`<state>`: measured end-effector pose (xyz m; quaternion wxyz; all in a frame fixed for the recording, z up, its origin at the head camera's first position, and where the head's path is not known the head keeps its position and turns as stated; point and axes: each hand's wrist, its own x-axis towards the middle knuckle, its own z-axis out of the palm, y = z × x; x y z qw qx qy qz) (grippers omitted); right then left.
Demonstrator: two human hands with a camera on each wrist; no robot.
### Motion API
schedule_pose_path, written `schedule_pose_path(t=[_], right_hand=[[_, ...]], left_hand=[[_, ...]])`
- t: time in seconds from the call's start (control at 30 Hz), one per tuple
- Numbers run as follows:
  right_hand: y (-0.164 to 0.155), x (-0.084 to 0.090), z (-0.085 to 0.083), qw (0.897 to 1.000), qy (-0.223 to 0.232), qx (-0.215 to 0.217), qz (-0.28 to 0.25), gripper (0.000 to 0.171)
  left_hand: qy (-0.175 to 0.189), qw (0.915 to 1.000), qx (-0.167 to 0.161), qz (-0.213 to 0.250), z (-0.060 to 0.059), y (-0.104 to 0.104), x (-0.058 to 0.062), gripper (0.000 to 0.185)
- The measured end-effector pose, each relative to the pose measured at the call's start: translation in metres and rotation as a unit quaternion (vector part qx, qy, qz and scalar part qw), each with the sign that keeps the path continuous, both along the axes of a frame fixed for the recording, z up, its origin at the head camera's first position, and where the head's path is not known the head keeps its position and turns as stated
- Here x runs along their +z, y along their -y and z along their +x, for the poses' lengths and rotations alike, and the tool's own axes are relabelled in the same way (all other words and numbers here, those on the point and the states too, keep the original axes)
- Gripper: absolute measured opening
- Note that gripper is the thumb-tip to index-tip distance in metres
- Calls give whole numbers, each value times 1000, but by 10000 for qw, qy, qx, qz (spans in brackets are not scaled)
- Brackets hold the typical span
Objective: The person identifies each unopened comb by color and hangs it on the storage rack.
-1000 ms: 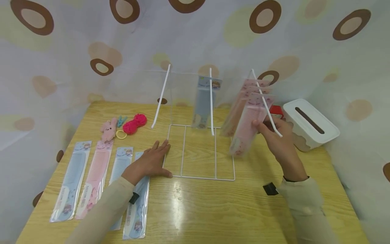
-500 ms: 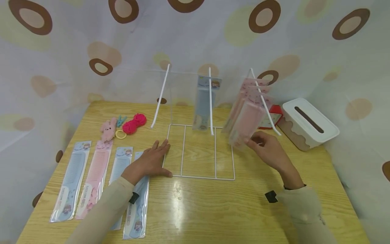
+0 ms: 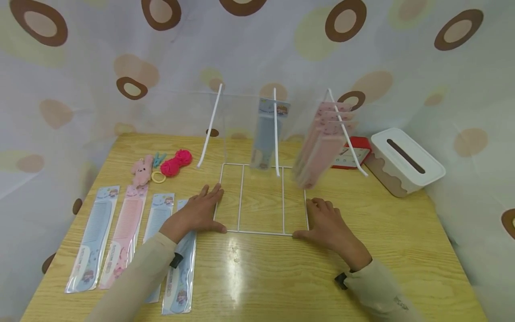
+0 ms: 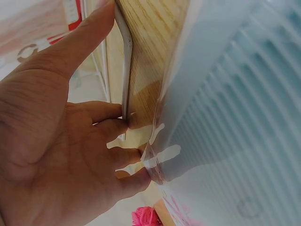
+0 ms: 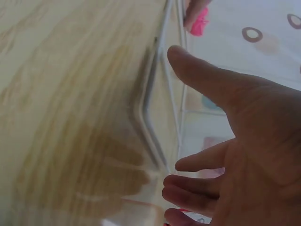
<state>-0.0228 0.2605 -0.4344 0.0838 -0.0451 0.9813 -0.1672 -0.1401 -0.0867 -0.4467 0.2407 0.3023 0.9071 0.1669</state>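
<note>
A white wire display rack (image 3: 260,233) stands on the table with its hooks pointing forward. Several pink combs (image 3: 322,150) in clear packs hang on its right hook, and at least one packed blue comb (image 3: 265,134) hangs on the middle hook. My left hand (image 3: 197,212) rests at the front left corner of the rack's base, fingers spread along the side bar. At the front right corner is my right hand (image 3: 327,226), fingers extended and holding nothing. In the left wrist view, a packed blue comb (image 4: 235,103) lies close beside my left fingertips.
Packed combs lie on the left, including a blue comb (image 3: 94,237) and a pink comb (image 3: 124,232). Behind them are a pink plush toy (image 3: 142,171), teal clip (image 3: 159,159), yellow ring (image 3: 158,177) and bright pink bundle (image 3: 176,163). A tissue box (image 3: 406,156) and red-edged item (image 3: 352,154) stand back right.
My right hand has left the front pink comb and moved down and left to the rack's base corner. That comb now hangs nearly in line with the others. My left hand has stayed put.
</note>
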Motion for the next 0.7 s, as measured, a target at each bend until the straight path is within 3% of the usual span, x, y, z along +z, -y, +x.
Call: schedule_pose_path(t=[0.2,0.47,0.7], right_hand=[[4,-8,-4,9999,81,-45,-42,110],[4,-14,-8,9994,162,-174,-270,109],[3,-13,-9,9994,190,-176,-249,108]], left_hand=[[-6,10000,12,-22,0,1,-1,115],[-51,10000,-4,-23,1,1,0,115],[-502,9982,-48,334,8,-4,8,116]])
